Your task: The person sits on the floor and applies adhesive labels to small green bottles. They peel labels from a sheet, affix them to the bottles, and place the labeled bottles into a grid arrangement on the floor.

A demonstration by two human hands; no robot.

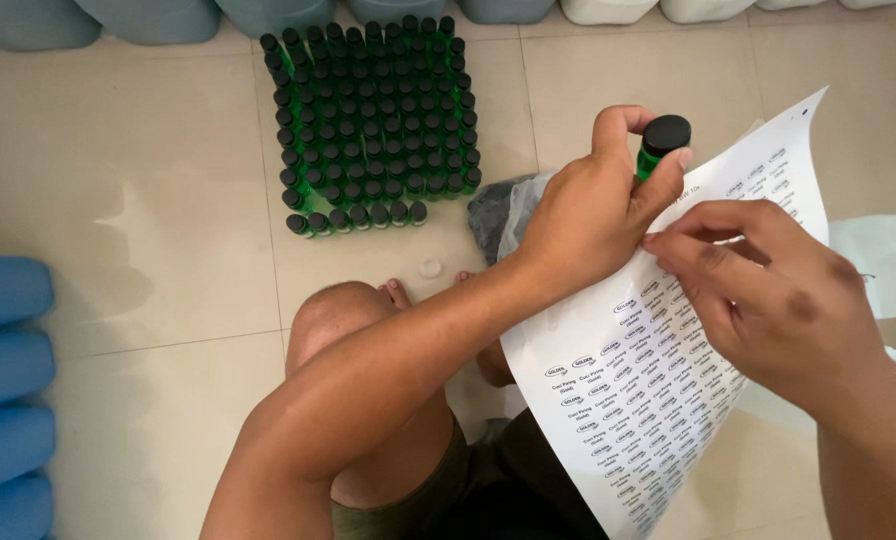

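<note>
**Labels peeled beside a green bottle**

Nearest: white label sheet [658, 400], propped across the lap within easy reach. Right hand [768, 290] pinching at the sheet's upper rows, fingertips together as if lifting a sticker. Left hand [588, 215] clamped on a small green bottle [658, 145], black cap up, held just above the sheet. Capped bottles [373, 120] massed in a tidy block on the tiled floor [148, 200].

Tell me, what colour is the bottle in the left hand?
Green bottle with a black cap, seen in the head view.
</note>
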